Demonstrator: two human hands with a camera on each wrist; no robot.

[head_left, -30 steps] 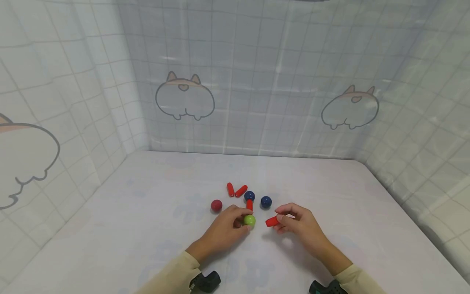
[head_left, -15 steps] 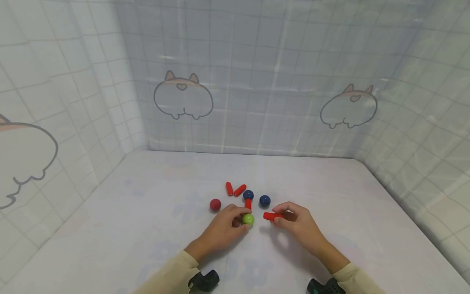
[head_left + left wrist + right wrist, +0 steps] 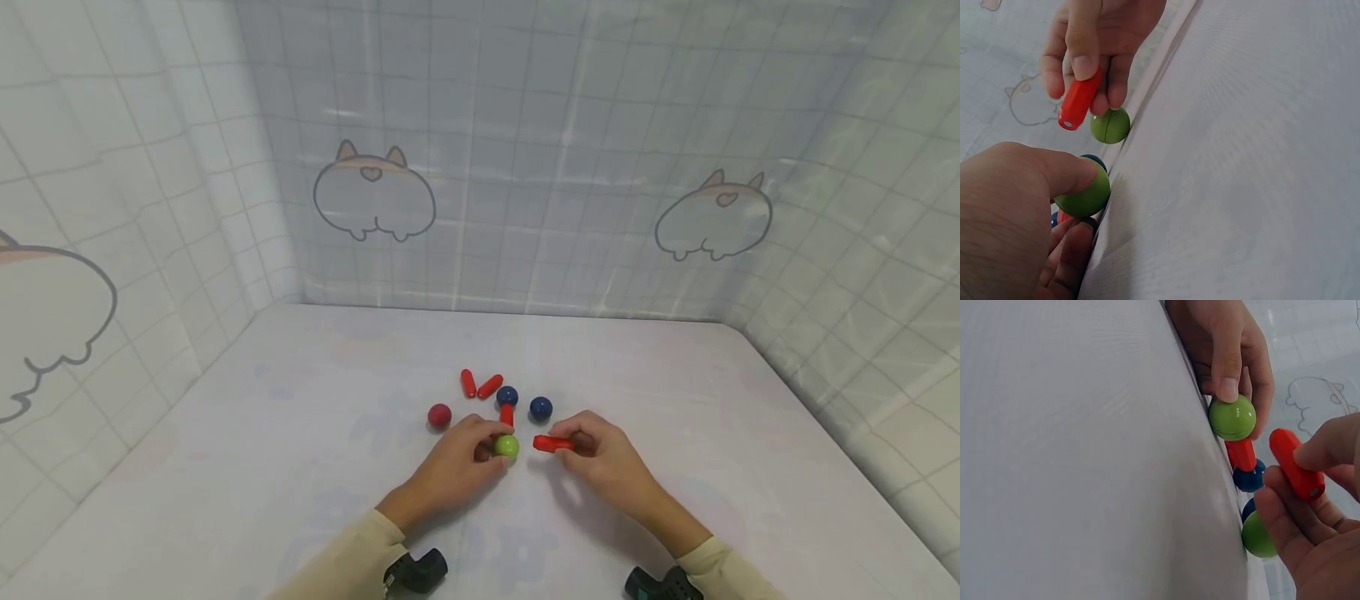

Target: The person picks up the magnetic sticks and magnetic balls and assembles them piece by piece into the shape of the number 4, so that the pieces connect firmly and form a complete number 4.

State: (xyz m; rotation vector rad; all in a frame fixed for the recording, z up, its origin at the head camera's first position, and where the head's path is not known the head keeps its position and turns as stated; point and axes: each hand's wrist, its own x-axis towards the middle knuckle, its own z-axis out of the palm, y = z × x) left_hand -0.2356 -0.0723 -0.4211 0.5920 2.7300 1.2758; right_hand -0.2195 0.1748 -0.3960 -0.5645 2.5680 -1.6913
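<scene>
My left hand (image 3: 461, 462) pinches a green ball (image 3: 507, 447) on the table between thumb and fingers. From that ball a short red rod (image 3: 507, 416) runs to a blue ball (image 3: 507, 397), all in one line. My right hand (image 3: 611, 454) holds a second red rod (image 3: 552, 443) between thumb and fingers, its end pointing left toward the green ball, with a gap between. A small metallic spot shows on one end of the held rod (image 3: 1297, 465) in the right wrist view. Another green ball (image 3: 1110, 125) sits by the right fingers in the left wrist view, hidden in the head view.
Two loose red rods, one on the left (image 3: 468, 383) and one on the right (image 3: 491, 386), lie behind the joined pieces. A red ball (image 3: 439, 417) rests left of them, and a second blue ball (image 3: 541, 408) to the right. Cloth-like walls (image 3: 510, 167) enclose the table (image 3: 337, 367).
The red rod in my right hand has turned from a slant to nearly level and come slightly left. My left hand keeps its hold on the green ball.
</scene>
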